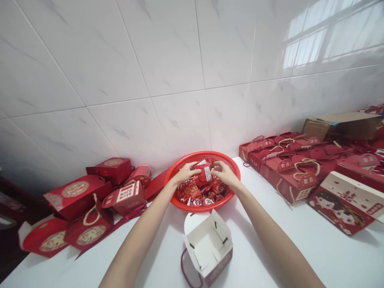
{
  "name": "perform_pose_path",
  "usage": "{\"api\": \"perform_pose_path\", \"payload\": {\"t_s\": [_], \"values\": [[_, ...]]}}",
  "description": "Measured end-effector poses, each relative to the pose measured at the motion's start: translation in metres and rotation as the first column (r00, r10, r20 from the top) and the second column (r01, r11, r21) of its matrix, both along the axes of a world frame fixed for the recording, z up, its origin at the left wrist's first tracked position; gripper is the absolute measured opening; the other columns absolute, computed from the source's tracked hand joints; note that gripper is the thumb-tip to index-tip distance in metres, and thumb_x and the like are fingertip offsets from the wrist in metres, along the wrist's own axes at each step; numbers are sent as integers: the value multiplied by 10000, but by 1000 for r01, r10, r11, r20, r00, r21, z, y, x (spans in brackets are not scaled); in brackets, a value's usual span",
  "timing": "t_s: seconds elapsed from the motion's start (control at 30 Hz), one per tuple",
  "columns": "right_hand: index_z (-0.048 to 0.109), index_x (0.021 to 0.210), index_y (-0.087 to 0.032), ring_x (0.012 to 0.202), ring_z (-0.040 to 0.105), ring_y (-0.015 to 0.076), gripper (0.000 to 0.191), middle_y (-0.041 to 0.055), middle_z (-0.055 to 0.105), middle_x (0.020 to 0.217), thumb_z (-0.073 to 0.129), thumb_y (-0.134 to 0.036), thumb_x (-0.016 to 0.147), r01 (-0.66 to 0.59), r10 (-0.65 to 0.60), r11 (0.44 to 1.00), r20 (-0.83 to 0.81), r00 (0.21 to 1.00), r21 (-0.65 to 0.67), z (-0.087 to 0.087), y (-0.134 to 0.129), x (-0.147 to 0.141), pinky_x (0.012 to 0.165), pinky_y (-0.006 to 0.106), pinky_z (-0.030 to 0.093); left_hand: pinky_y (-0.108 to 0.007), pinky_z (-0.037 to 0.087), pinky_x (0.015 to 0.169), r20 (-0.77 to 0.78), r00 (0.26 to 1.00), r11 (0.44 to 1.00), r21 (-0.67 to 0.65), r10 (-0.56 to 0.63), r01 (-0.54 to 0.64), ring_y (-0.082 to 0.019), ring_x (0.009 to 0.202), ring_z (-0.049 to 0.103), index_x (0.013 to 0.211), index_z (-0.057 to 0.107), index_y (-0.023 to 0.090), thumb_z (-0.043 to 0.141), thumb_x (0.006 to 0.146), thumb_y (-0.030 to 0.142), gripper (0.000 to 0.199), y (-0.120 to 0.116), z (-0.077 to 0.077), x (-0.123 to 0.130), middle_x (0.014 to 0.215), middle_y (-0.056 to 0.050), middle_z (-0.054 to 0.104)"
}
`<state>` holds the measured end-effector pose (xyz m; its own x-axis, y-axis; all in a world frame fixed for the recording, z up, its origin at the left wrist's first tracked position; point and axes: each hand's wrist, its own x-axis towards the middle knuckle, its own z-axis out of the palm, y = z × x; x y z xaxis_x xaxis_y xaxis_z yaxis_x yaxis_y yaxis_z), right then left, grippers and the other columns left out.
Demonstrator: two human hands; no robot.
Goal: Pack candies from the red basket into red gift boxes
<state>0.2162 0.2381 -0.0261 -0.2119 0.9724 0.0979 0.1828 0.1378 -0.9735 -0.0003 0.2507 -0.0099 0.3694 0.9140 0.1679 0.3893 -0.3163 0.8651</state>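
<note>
A red plastic basket (235, 165) full of red-wrapped sweets (192, 192) stands against the wall. Over its left side, my left hand (186, 173) pinches the left edge of a red packet (205, 174) with a white label. My right hand (223, 175) is at the packet's right side, thumb and fingers curved; whether it grips the packet is unclear. Just in front of the basket sits an open box (208, 244), white inside and dark red outside, with a dark red cord hanging at its left.
Closed red gift boxes (76, 192) are piled at the left. Rows of red boxes with rope handles (283, 168) fill the right side, beside a cardboard box (339, 124) and a box printed with cartoon figures (342, 204). A tiled wall (180, 120) rises behind.
</note>
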Motion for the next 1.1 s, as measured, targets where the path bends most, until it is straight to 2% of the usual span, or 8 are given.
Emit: {"api": "perform_pose_path", "payload": {"t_s": [0.1,0.27,0.43,0.63,0.8,0.9,1.0,1.1], "values": [[589,1219,-168,795,663,172,462,70,674,1005,696,-232,774,-44,44,999,-16,999,-22,2,-3,0,637,267,541,-387,549,860,120,991,997,-43,-62,67,-270,974,698,1184,676,131,801,719,401,552,-4,4,2,1059,-106,757],[624,1142,-156,523,579,133,426,-20,622,718,716,-163,726,-86,86,996,-9,996,-39,5,-5,-1,493,252,466,-404,542,892,135,989,994,-79,-58,69,-273,1017,693,1271,632,149,855,657,322,677,-5,5,2,1161,-126,730],[687,991,-149,522,563,142,275,-15,601,627,720,-317,776,-102,102,995,-4,995,-5,11,-7,0,489,250,435,-392,541,900,146,989,996,-70,-37,48,-254,1016,690,1315,601,176,857,630,246,734,-2,2,-1,1181,-118,715],[720,770,-154,580,543,141,252,-4,611,604,702,-406,770,-138,137,988,11,990,68,11,-8,2,536,246,400,-324,561,778,138,988,984,-152,-68,89,-196,878,700,1374,552,175,833,648,188,778,-5,1,-1,1060,-91,719],[693,681,-155,637,580,166,189,1,655,630,705,-338,727,-141,146,984,-35,989,112,5,-3,0,624,274,444,-295,556,739,141,985,974,-190,-101,127,-175,832,701,1384,544,176,832,641,174,796,-7,1,2,1050,-97,719],[702,782,-162,747,643,202,210,34,717,757,631,-359,779,-76,92,989,-122,988,129,3,0,0,692,300,498,-300,558,715,107,991,974,-204,-75,95,-168,773,693,1347,581,164,837,621,179,769,-6,0,2,979,-81,733],[686,954,-172,880,682,228,295,75,746,962,539,-398,834,29,-1,992,-224,975,121,1,2,1,754,332,543,-326,557,709,62,998,993,-119,1,6,-178,725,677,1165,697,137,831,612,201,573,-1,-4,0,829,-51,728],[642,1054,-173,945,694,238,359,98,734,1082,468,-417,857,111,-81,990,-290,954,89,0,4,2,763,348,570,-353,559,735,84,987,990,-4,139,-139,-190,741,672,1035,728,135,807,635,246,422,6,-8,-5,847,-55,725]]}}
